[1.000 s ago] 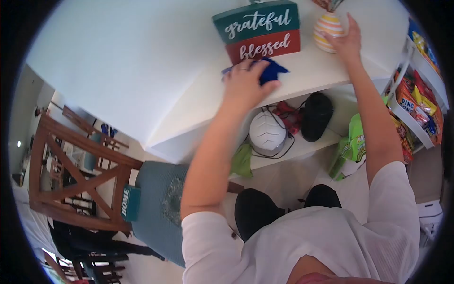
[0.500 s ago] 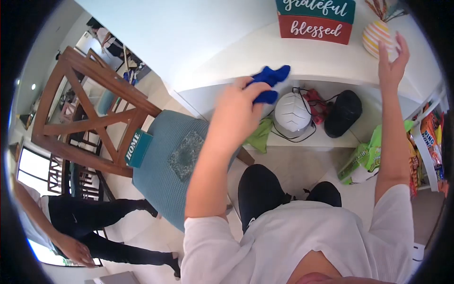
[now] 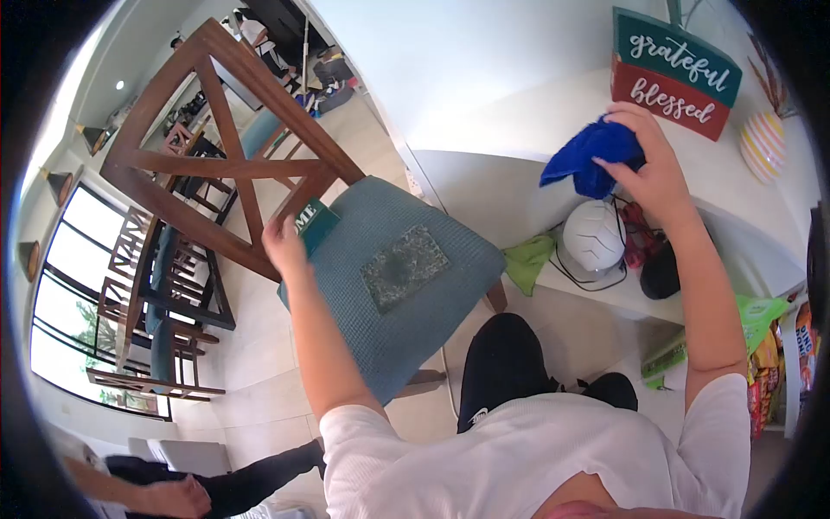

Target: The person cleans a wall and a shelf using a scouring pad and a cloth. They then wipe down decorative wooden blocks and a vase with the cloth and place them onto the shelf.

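My right hand is closed on a bunched blue cloth, held over the front edge of the white shelf. Left of my body, my left hand has its bent fingers around the near end of a small green HOME sign, covering its first letters. That sign rests on the blue padded seat of a wooden chair, against the backrest. On the shelf top stand a green and red block sign reading "grateful blessed" and a striped vase.
Under the shelf top sit a white rounded device with a black cord, a dark object and a green cloth. Snack packets fill a rack at right. Another person's hand shows at lower left. Dining chairs stand beyond.
The blue cloth has passed from my left hand to my right. My right hand has left the vase, and my left hand has moved to the HOME sign. The view has turned left.
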Demonstrator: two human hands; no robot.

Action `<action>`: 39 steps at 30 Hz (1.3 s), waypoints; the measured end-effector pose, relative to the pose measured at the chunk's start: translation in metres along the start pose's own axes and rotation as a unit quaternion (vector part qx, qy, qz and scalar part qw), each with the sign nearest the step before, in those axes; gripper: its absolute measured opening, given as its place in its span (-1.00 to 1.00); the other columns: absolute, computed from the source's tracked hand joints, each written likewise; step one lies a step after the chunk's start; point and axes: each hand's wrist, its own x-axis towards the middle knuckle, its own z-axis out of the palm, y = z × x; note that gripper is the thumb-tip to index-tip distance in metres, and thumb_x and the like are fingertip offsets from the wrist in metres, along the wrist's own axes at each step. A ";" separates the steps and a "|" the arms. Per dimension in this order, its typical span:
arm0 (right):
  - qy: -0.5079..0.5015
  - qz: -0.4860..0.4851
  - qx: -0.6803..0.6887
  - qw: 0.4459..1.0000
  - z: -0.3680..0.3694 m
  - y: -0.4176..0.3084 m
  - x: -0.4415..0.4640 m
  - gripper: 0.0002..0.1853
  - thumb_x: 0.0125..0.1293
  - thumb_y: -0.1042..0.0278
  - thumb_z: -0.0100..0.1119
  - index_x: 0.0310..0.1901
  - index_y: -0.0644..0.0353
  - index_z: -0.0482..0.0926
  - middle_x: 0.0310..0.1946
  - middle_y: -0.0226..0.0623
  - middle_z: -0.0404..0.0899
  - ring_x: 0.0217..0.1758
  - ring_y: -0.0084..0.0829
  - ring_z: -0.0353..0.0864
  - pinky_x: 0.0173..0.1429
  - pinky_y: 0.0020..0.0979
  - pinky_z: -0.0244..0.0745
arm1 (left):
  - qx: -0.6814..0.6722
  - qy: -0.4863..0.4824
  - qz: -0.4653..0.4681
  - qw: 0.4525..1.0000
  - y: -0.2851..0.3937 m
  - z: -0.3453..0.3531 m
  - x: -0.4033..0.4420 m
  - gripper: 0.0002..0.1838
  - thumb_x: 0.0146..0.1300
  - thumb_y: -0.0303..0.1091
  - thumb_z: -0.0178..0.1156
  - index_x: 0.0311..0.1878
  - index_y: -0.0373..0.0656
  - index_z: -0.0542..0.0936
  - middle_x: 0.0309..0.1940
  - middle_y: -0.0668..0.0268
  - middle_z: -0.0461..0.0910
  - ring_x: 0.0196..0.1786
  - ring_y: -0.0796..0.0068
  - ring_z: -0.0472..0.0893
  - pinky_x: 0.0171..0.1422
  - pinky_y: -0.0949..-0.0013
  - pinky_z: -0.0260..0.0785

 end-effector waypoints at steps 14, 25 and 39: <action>-0.006 0.142 -0.038 0.989 0.006 0.001 0.011 -0.51 0.17 0.00 0.29 -0.03 0.22 0.51 -0.12 -0.05 0.57 -0.04 -0.11 0.56 0.04 -0.23 0.47 | 0.230 -0.189 -0.124 0.947 -0.073 -0.055 0.042 0.19 -0.32 -0.23 0.61 0.38 -0.40 0.10 0.20 -0.02 0.38 0.21 0.20 0.42 0.28 0.24 0.28; 0.072 0.238 0.243 0.938 -0.003 0.016 0.008 -0.52 0.31 0.05 0.19 0.05 0.30 0.46 -0.18 -0.16 0.64 -0.12 -0.32 0.64 0.01 -0.38 0.49 | 0.125 -0.283 0.219 0.925 0.152 0.022 -0.043 0.02 -0.38 -0.44 0.49 0.29 -0.18 0.21 0.13 0.12 0.35 0.20 0.19 0.39 0.33 0.20 0.23; 0.478 0.102 0.301 0.819 -0.139 0.021 -0.001 -0.64 0.38 0.24 0.12 0.12 0.19 0.37 -0.11 -0.28 0.55 -0.08 -0.45 0.57 0.00 -0.43 0.51 | -0.084 -0.531 0.223 0.813 0.268 0.293 -0.207 0.04 -0.24 -0.35 0.54 0.31 -0.26 0.11 0.05 0.05 0.48 0.10 0.21 0.53 0.19 0.27 0.39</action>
